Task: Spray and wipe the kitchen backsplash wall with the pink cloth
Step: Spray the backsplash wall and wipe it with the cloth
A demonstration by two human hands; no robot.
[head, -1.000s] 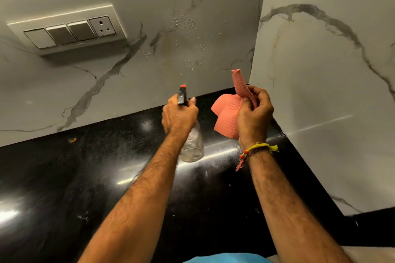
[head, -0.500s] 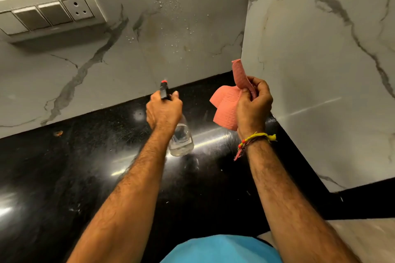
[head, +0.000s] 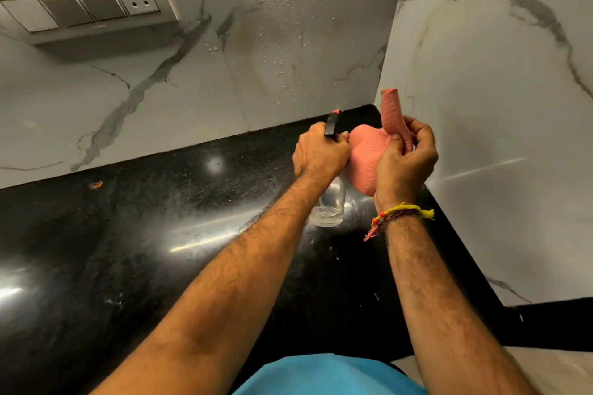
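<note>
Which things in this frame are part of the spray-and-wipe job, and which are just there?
In use:
- spray bottle, gripped by the left hand
- pink cloth, bunched in the right hand
- marble backsplash wall, already dotted with droplets

Just there:
- switch panel
- black countertop
- orange speck

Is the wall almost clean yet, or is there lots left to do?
Only partly. Done: some spraying, since droplets cling to the backsplash wall near the corner. In hand: the left hand grips the spray bottle, nozzle aimed at the wall; the right hand holds the pink cloth, bunched and away from the wall. Left: the wiping, because the drops sit unsmeared.
</note>
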